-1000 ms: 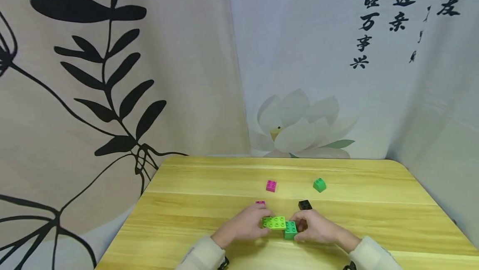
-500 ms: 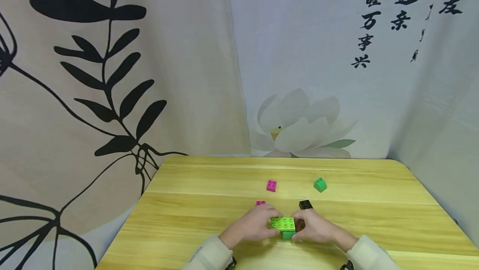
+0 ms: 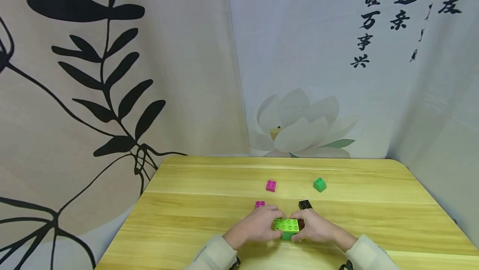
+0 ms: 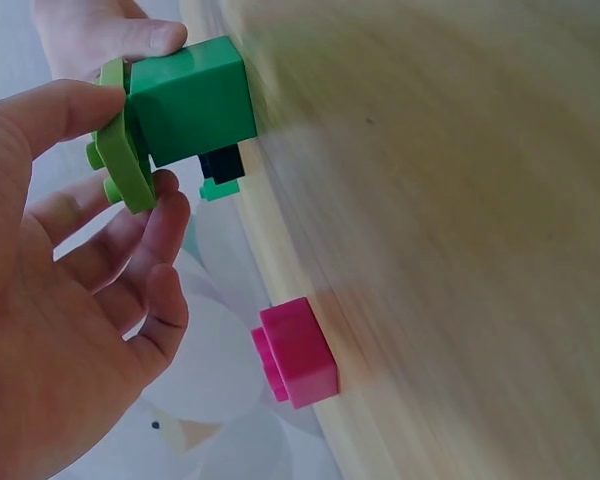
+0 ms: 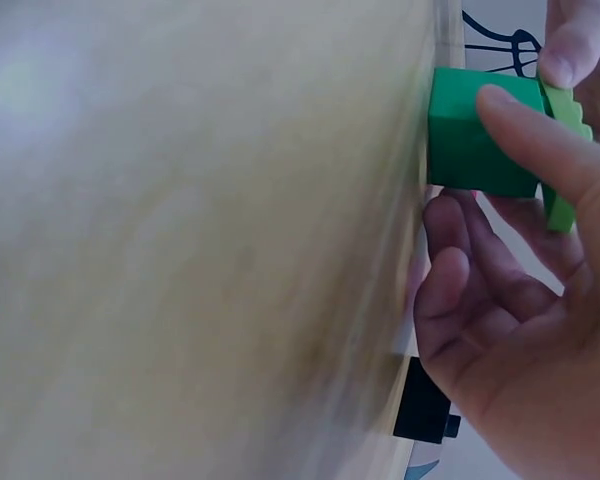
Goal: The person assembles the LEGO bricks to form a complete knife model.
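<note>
A lime-green building block (image 3: 287, 225), thin and studded, sits over a darker green block (image 4: 192, 100) close to me on the table. My left hand (image 3: 259, 224) pinches the lime block between thumb and fingers at its left end. From the other side my right hand (image 3: 318, 225) grips the green block, its thumb lying along the block's face in the right wrist view. In the left wrist view the lime block (image 4: 125, 140) looks slightly tilted against the green one's top.
Beyond my left hand lies a pink block (image 3: 260, 204), with another pink block (image 4: 298, 352) filling part of the left wrist view. A black block (image 3: 304, 204) rests just past my right hand. Farther back stands a green sloped block (image 3: 319, 185) on the wooden table (image 3: 209, 187).
My left hand has carried the lime block rightward, from beside the green block to over it. My right hand has stayed nearly in place.
</note>
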`<state>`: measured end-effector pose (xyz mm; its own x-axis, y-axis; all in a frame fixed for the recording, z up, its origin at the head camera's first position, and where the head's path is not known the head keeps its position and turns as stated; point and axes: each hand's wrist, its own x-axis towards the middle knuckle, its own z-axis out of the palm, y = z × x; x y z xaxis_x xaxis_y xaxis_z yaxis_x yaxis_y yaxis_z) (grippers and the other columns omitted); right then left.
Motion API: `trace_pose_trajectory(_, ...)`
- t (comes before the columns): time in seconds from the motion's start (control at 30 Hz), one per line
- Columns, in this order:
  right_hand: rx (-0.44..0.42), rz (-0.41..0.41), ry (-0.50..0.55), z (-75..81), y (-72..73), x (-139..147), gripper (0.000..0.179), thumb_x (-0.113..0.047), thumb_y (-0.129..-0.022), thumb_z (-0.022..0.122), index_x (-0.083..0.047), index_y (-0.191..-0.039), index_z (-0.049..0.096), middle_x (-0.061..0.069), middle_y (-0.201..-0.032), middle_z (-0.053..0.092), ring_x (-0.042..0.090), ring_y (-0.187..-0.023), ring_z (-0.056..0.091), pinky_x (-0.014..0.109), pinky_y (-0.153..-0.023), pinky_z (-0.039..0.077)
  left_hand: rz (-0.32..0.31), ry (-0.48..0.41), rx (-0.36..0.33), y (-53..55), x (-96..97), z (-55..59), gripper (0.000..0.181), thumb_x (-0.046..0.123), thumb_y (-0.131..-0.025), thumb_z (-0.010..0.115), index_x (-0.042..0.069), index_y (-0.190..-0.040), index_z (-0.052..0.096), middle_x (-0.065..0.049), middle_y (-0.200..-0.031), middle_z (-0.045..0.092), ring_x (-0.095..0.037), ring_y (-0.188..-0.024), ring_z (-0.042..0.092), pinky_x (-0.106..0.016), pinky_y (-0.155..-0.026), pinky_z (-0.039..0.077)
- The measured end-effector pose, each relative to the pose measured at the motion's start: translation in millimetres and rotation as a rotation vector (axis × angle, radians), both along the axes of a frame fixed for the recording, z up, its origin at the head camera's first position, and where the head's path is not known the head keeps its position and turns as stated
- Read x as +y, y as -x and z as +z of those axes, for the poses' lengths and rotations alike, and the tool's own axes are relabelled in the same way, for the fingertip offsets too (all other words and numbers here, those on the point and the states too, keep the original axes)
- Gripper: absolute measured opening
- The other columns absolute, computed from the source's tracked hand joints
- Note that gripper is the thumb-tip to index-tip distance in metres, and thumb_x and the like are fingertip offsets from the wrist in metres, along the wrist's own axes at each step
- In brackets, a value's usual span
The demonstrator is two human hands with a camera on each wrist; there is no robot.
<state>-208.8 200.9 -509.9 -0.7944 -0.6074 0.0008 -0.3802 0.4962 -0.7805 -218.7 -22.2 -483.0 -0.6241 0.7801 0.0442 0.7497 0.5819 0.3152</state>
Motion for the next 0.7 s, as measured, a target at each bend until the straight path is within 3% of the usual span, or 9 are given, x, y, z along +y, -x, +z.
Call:
trace_pose_trajectory(0.33,-0.027,-0.007,-0.010,-0.2,0.2,0.3,0.033,-0.024,-0.073,0.081,-0.016,-0.102,0.068,-0.012,-0.089,0.063,0.007,-0.080,0.057,0.024,-0.068,0.050,0.007,0.021,-0.048,0.2,2.5,-1.2,0.040,0.039,-0.085,0.067,0.020,-0.119,0.061,0.013,-0.104,0.056,0.003,-0.083,0.048,-0.014,-0.070,0.041)
trace_pose_trajectory(0.7,0.006,-0.001,-0.018,-1.4,-0.3,0.1,0.028,-0.026,-0.074,0.080,-0.019,-0.098,0.068,-0.012,-0.086,0.061,0.006,-0.077,0.056,0.024,-0.066,0.048,0.058,-0.031,-0.013,-4.6,8.7,-3.5,0.035,0.037,-0.083,0.071,0.018,-0.111,0.065,0.014,-0.094,0.059,0.005,-0.072,0.046,-0.011,-0.060,0.038)
